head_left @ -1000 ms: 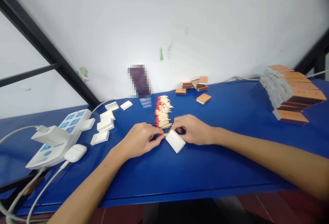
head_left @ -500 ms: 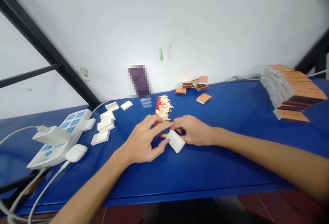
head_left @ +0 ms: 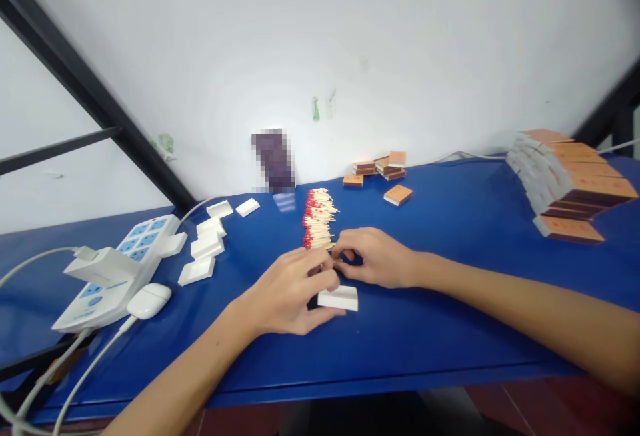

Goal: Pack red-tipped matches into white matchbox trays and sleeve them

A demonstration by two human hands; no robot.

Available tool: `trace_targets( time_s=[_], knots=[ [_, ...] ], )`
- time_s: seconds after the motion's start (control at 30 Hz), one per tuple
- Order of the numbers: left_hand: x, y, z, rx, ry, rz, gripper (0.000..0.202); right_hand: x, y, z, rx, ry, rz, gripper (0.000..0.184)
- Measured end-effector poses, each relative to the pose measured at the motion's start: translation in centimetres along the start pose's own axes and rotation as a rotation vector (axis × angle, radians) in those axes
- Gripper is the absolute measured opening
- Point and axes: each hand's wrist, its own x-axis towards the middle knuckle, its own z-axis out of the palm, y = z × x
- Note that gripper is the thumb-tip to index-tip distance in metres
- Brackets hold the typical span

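Note:
A pile of red-tipped matches lies mid-table on the blue tabletop. Just in front of it a small white matchbox tray lies flat. My left hand is closed on the tray's left end, thumb below and fingers over the top. My right hand rests behind the tray with its fingertips pinched together at the near end of the match pile, touching my left fingers. What the pinch holds is hidden.
Several empty white trays lie to the left, beside a power strip with a plugged charger, and a white earbud case. Orange matchbox sleeves sit by the wall. A tall leaning stack of matchboxes stands at the right.
The white tray was tilted on edge under my right hand; now it lies flat, nearer me, in my left hand's grip. My left hand moved right and down onto it.

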Motion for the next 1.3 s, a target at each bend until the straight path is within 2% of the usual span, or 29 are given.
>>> trace_targets(
  time_s=[0.2, 0.4, 0.57, 0.7, 0.8, 0.93, 1.03, 1.2, 1.3],
  knots=[
    [0.0, 0.0, 0.1, -0.022, -0.037, -0.02, 0.05, -0.1, 0.2, 0.2, 0.007, 0.011, 0.009, 0.003],
    [-0.1, -0.3, 0.5, -0.038, -0.054, -0.078, 0.049, 0.1, 0.3, 0.2, 0.013, -0.004, 0.029, 0.005],
    [-0.1, -0.4, 0.9, -0.017, -0.049, -0.074, 0.045, 0.1, 0.3, 0.3, -0.001, 0.018, 0.027, 0.003],
    [-0.3, -0.7, 0.6, 0.032, -0.044, -0.136, 0.046, 0.2, 0.3, 0.3, -0.004, 0.021, 0.037, 0.005],
    [-0.3, -0.9, 0.2, -0.009, 0.004, -0.158, 0.05, 0.2, 0.2, 0.2, 0.011, 0.023, 0.061, 0.003],
    [-0.4, -1.4, 0.1, -0.034, 0.12, -0.298, 0.026, 0.3, 0.1, 0.1, 0.018, 0.022, 0.076, 0.004],
    [-0.7, -2.2, 0.4, 0.003, 0.11, -0.381, 0.019, 0.3, 0.0, 0.1, 0.018, 0.022, 0.081, 0.005],
    [-1.3, -2.4, 0.0, -0.086, 0.024, -0.306, 0.019, 0.2, 0.0, 0.0, 0.008, 0.028, 0.073, 0.005],
    [-1.1, -1.6, -0.5, -0.159, -0.033, -0.207, 0.033, 0.2, 0.0, -0.1, -0.001, 0.024, 0.075, 0.004]
  ],
)
